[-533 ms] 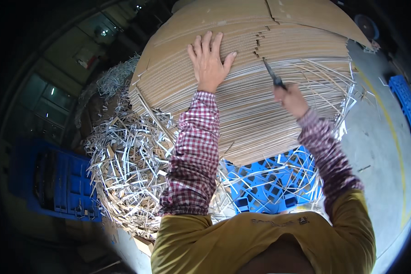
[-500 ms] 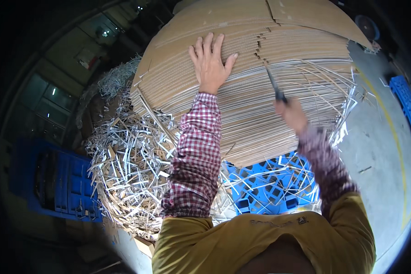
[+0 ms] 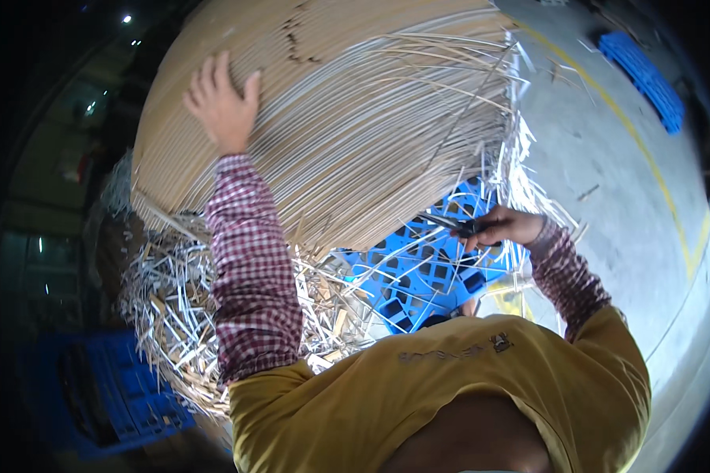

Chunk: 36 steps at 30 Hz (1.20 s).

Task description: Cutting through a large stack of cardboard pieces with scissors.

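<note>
A large stack of brown cardboard sheets (image 3: 355,134) fans out in front of me, its layered edges showing as many fine lines. On its upper left part my left hand (image 3: 227,106) lies flat with the fingers spread. My right hand (image 3: 509,227) is closed round the dark handle of a long, narrow knife (image 3: 454,224). The knife points left, close to the stack's near edge and above a blue plastic pallet (image 3: 418,272); whether its tip touches the cardboard I cannot tell. Thin cardboard strips (image 3: 442,51) hang loose along the stack's right side.
A heap of cut cardboard scraps (image 3: 181,315) lies to the left of the pallet. Farther left stands a blue plastic container (image 3: 126,386). Another blue pallet (image 3: 643,79) lies at the far right on the grey floor (image 3: 592,165), beyond a yellow line (image 3: 615,110).
My right hand has drawn the knife down toward me, off the stack's face to its near edge. The view has turned, and my left hand still rests on the cardboard.
</note>
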### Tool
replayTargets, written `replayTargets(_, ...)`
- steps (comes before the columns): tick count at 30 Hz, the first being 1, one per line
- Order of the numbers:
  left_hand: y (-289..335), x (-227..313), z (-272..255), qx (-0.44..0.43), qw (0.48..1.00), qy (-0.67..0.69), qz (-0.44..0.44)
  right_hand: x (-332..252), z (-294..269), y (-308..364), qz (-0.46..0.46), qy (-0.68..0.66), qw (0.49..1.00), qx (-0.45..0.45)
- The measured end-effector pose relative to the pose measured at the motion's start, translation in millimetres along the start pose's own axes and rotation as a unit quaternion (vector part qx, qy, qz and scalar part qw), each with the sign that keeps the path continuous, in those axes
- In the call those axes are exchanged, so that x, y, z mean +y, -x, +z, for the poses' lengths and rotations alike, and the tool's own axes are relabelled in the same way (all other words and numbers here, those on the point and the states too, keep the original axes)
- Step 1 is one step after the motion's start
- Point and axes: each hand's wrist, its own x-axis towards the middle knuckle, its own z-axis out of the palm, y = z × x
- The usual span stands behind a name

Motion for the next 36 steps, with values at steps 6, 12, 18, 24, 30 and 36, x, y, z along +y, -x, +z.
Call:
replayTargets(6,0.1,16.1,0.2,-0.006,1.000,0.014,-0.009,-56.4,-53.1,-83.7,-0.115,0.146,0.958,0.219)
replayTargets(12,1.1,11.9,1.5,-0.007,1.000,0.021,-0.009,-74.0,-80.4,-171.1,-0.139,0.105,0.940,0.292)
replayTargets(18,2.0,12.7,0.8,-0.015,1.000,0.008,-0.012,-90.4,-75.3,-181.1,-0.034,0.040,0.952,0.303)
replayTargets(24,5.5,12.4,2.2,-0.018,0.999,0.010,-0.033,65.7,34.9,-124.9,-0.060,-0.136,0.971,0.188)
replayTargets(30,7.2,8.4,3.8,-0.025,0.997,0.078,-0.004,8.7,-11.1,-61.5,-0.124,0.037,0.990,-0.046)
replayTargets(36,9.5,11.3,4.0,-0.072,0.993,0.074,0.050,-66.2,-81.8,-115.7,-0.015,0.135,0.974,0.179)
